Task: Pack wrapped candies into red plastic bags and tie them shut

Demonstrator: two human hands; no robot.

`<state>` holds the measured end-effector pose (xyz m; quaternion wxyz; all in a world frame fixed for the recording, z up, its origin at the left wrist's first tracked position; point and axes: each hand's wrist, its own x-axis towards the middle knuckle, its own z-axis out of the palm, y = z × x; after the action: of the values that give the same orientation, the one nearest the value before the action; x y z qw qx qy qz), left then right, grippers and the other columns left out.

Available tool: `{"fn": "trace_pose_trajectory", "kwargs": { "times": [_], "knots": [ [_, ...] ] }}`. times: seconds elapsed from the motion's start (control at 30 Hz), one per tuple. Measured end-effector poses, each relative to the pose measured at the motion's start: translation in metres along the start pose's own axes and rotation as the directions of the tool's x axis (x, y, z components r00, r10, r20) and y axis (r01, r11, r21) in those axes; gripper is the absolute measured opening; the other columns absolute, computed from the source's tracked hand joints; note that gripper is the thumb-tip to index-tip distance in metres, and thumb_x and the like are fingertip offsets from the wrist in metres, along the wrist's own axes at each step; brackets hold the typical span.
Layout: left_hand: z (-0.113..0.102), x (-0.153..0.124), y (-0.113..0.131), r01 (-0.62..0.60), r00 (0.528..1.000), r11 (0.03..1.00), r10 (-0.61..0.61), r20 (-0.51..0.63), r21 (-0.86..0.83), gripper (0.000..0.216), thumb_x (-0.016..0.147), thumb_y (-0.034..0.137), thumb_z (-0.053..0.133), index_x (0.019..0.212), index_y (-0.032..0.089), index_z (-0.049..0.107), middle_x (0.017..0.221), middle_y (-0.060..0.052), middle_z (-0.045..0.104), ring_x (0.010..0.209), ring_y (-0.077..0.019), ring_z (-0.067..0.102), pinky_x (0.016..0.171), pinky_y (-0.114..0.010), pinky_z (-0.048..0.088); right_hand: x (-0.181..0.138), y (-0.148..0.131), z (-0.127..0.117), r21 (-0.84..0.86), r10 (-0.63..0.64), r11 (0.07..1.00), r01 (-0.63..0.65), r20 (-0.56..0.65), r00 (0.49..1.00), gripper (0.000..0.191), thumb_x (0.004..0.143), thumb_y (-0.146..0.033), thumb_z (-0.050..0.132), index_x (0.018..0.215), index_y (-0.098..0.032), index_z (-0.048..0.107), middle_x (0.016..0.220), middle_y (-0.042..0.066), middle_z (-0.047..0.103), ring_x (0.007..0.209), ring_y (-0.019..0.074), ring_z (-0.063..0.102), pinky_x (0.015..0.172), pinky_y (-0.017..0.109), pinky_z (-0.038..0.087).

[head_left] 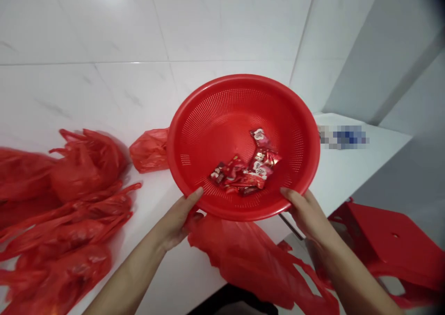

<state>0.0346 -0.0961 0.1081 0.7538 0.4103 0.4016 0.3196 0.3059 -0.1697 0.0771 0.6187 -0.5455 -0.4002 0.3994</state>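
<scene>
A round red plastic colander (222, 116) is held tilted toward me above the white counter. My left hand (179, 217) grips its near rim at the lower left, thumb on top. At the lower right, my right hand (304, 208) grips the rim the same way. Several red-wrapped candies (248, 169) lie in a loose pile in the bottom of the colander. A red plastic bag (243, 255) hangs just under the colander, between my hands.
Several red plastic bags (66, 204) are heaped on the white counter (347, 166) at the left, with one more (149, 150) behind the colander. A red plastic stool (389, 245) stands at the lower right. White tiled walls close off the back.
</scene>
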Motion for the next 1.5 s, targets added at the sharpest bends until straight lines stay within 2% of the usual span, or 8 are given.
{"fn": "trace_pose_trajectory", "kwargs": {
  "times": [0.13, 0.4, 0.73, 0.93, 1.17, 1.3, 1.43, 1.5],
  "knots": [
    [-0.020, -0.005, -0.004, 0.018, 0.971, 0.998, -0.033, -0.236, -0.066, 0.033, 0.076, 0.030, 0.073, 0.104, 0.015, 0.065, 0.089, -0.010, 0.074, 0.056, -0.0168, 0.067, 0.052, -0.026, 0.056, 0.012, 0.006, 0.025, -0.066, -0.012, 0.998, 0.018, 0.098, 0.995, 0.031, 0.081, -0.044, 0.059, 0.094, -0.017, 0.057, 0.085, 0.005, 0.067, 0.074, 0.0191, 0.063, 0.066, 0.031, 0.054],
    [-0.032, -0.016, 0.000, -0.007, 0.954, 0.986, -0.043, -0.296, -0.166, 0.005, 0.076, 0.013, 0.064, 0.079, 0.010, 0.067, 0.067, -0.009, 0.073, 0.049, -0.0171, 0.066, 0.048, -0.026, 0.057, 0.023, 0.008, 0.048, -0.018, 0.024, 1.000, -0.020, 0.285, 0.958, 0.043, 0.084, -0.049, 0.056, 0.113, -0.016, 0.056, 0.104, 0.011, 0.067, 0.087, 0.0227, 0.065, 0.069, 0.034, 0.057],
    [-0.043, -0.016, 0.005, -0.186, 0.895, 0.968, 0.098, -0.436, -0.166, 0.015, 0.066, 0.013, 0.069, 0.060, 0.016, 0.055, 0.043, 0.005, 0.057, 0.025, -0.0042, 0.040, 0.023, -0.012, 0.024, -0.008, -0.011, 0.023, -0.624, 0.226, 0.701, 0.345, 0.654, 0.722, 0.063, 0.076, -0.046, 0.069, 0.134, -0.030, 0.052, 0.125, 0.009, 0.061, 0.105, 0.0251, 0.061, 0.083, 0.035, 0.053],
    [-0.047, -0.016, 0.000, -0.206, 0.878, 0.971, 0.128, -0.461, -0.122, 0.014, 0.065, 0.016, 0.071, 0.064, 0.016, 0.058, 0.045, 0.005, 0.059, 0.029, -0.0071, 0.047, 0.026, -0.014, 0.029, 0.010, -0.011, 0.011, -0.621, 0.163, 0.738, 0.263, 0.542, 0.825, 0.025, 0.089, -0.041, 0.050, 0.101, -0.023, 0.064, 0.077, 0.000, 0.062, 0.064, 0.0133, 0.055, 0.059, 0.026, 0.047],
    [-0.037, -0.023, -0.015, -0.161, 0.909, 0.980, 0.102, -0.404, -0.114, 0.015, 0.067, 0.020, 0.073, 0.077, 0.015, 0.063, 0.060, 0.000, 0.069, 0.039, -0.0115, 0.058, 0.034, -0.018, 0.043, 0.030, -0.027, 0.024, -0.332, 0.022, 0.942, 0.047, 0.201, 0.979, 0.071, 0.080, -0.054, 0.065, 0.139, -0.025, 0.036, 0.107, 0.010, 0.067, 0.084, 0.0214, 0.066, 0.063, 0.032, 0.058],
    [-0.018, -0.026, -0.018, -0.145, 0.959, 0.988, 0.126, -0.253, -0.058, 0.028, 0.068, 0.024, 0.077, 0.093, 0.014, 0.067, 0.080, -0.006, 0.074, 0.060, -0.0181, 0.068, 0.053, -0.026, 0.056, 0.035, -0.011, 0.027, -0.046, 0.066, 0.997, -0.060, 0.151, 0.986, 0.042, 0.076, -0.042, 0.069, 0.108, -0.015, 0.063, 0.093, 0.009, 0.071, 0.078, 0.0229, 0.068, 0.066, 0.034, 0.059],
    [-0.017, -0.031, -0.003, -0.192, 0.980, 0.976, 0.184, 0.082, 0.105, 0.064, 0.064, 0.019, 0.083, 0.124, 0.023, 0.061, 0.096, -0.006, 0.073, 0.070, -0.0157, 0.068, 0.062, -0.023, 0.054, 0.037, -0.023, -0.024, 0.112, 0.042, 0.993, -0.020, -0.196, 0.980, 0.019, 0.068, -0.024, 0.070, 0.085, -0.016, 0.069, 0.087, 0.007, 0.072, 0.076, 0.0218, 0.069, 0.068, 0.029, 0.060],
    [-0.027, -0.037, 0.008, -0.214, 0.976, 0.967, 0.208, 0.062, 0.140, 0.075, 0.065, 0.016, 0.083, 0.133, 0.030, 0.055, 0.094, -0.001, 0.072, 0.068, -0.0103, 0.066, 0.062, -0.016, 0.052, 0.033, -0.037, -0.074, 0.077, 0.074, 0.996, -0.052, -0.318, 0.945, 0.024, 0.063, -0.020, 0.067, 0.086, -0.020, 0.071, 0.091, 0.008, 0.073, 0.073, 0.0238, 0.069, 0.058, 0.030, 0.060]
  ]
}}
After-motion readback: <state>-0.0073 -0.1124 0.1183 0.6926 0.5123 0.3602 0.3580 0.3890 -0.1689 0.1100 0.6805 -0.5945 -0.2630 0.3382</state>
